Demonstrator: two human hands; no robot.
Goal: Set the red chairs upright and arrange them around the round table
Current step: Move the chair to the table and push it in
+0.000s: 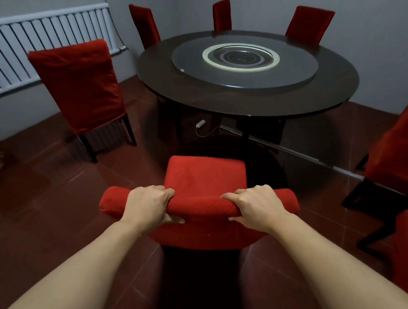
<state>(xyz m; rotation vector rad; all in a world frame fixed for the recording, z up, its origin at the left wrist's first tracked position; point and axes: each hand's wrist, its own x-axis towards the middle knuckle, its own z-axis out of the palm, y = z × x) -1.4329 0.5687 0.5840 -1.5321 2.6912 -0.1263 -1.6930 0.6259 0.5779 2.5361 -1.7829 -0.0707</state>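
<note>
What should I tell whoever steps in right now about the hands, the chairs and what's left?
Left hand and right hand both grip the top of the backrest of the near chair, upright, facing the round table but short of it.
Done: three far chairs sit upright at the table.
Left: push the near chair in; move the left chair, upright but apart, closer; the chairs at right look tipped and need righting.
</note>
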